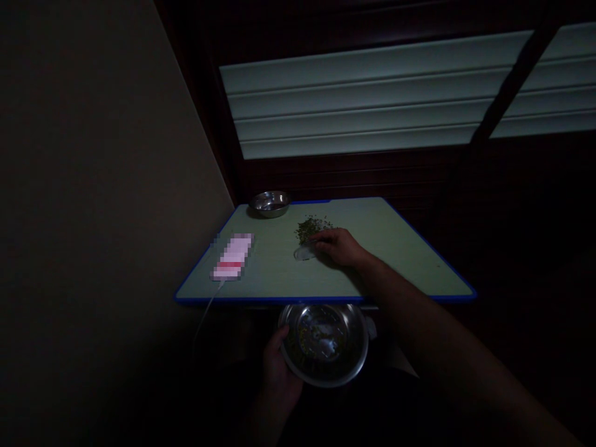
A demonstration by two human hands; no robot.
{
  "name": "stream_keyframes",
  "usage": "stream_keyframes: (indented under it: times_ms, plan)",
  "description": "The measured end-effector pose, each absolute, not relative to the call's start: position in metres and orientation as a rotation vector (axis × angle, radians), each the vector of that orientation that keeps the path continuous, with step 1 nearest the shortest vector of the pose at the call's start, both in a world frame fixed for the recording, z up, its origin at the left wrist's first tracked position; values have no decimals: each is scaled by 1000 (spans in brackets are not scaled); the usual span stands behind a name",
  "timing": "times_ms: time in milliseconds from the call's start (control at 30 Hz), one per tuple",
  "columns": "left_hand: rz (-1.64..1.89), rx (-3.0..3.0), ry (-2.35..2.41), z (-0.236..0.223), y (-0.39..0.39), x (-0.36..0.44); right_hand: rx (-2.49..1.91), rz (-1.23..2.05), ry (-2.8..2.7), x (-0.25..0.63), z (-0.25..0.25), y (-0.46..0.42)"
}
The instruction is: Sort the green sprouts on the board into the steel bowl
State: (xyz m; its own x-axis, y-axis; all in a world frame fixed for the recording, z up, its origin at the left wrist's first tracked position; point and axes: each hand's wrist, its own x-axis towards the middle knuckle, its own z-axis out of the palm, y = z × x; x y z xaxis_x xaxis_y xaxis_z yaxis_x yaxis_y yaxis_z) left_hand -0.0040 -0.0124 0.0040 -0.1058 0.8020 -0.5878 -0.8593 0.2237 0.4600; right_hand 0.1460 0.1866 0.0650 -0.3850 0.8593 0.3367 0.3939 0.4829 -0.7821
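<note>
My left hand point(280, 366) grips the left rim of a shiny metal bowl point(321, 371), its thumb over the edge. Held just below the table's front edge, this bowl has greenish bits scattered inside. Over the table, my right hand point(342, 247) has its fingers bent together at a clear, flat plastic piece point(304, 252), which it seems to pinch; the exact shape is hard to make out in the dim light. Right beyond the fingers lies a loose pile of small green-brown bits point(308, 227), with stray ones around it.
A pale table with a blue edge point(410, 273) carries everything. A smaller metal bowl point(270, 205) stands at its back left corner. A blurred-out phone point(234, 256) lies at the left, its white cable point(207, 315) hanging over the edge. Wall and slatted panels border the table.
</note>
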Motion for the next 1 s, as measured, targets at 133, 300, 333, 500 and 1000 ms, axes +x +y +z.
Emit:
stream_keyframes:
  times_ms: [133, 300, 333, 500, 1000]
  plan:
    - [1417, -78, 925, 1, -12, -5, -1039, 808, -1975, 146, 68, 184]
    - [1399, -96, 935, -1, -12, -6, -1057, 892, -2007, 148, 67, 185]
    - [1401, -98, 942, -1, -12, -6, -1059, 914, -2010, 149, 66, 185]
    - [1410, -91, 911, 0, -13, -6, -1020, 952, -2011, 150, 66, 183]
    - [1432, -94, 931, 7, -13, -4, -1028, 1286, -2074, 154, 81, 160]
